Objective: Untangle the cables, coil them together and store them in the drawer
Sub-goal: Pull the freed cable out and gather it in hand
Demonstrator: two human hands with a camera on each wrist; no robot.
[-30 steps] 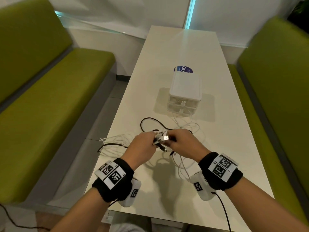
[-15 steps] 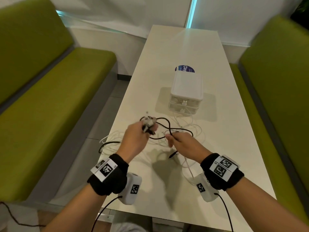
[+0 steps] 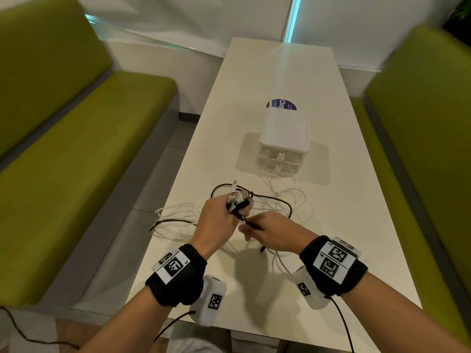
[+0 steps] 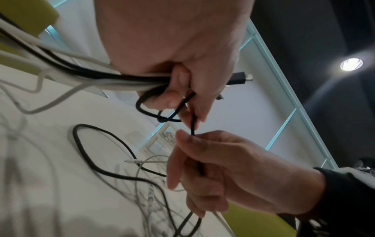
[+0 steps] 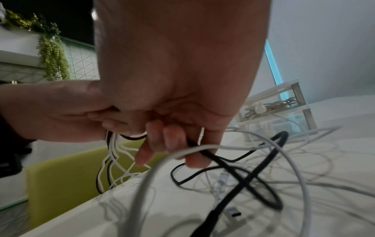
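The left hand (image 3: 216, 220) grips a bundle of cable ends (image 3: 238, 197); the right hand (image 3: 272, 233) pinches 1 black cable (image 5: 213, 158) above the table (image 3: 344, 225).

Table (image 3: 254, 289) runs forward between two benches: one bench (image 3: 76, 161) to its left, the other (image 3: 420, 149) to its right. Drawer unit (image 3: 284, 138) on the table's middle, a sticker (image 3: 281, 105) just behind it. Cables (image 3: 277, 200) lie on the table before the unit, some trailing over the left edge. Left hand (image 3: 216, 222) and right hand (image 3: 276, 231) above the cables, nearly touching.
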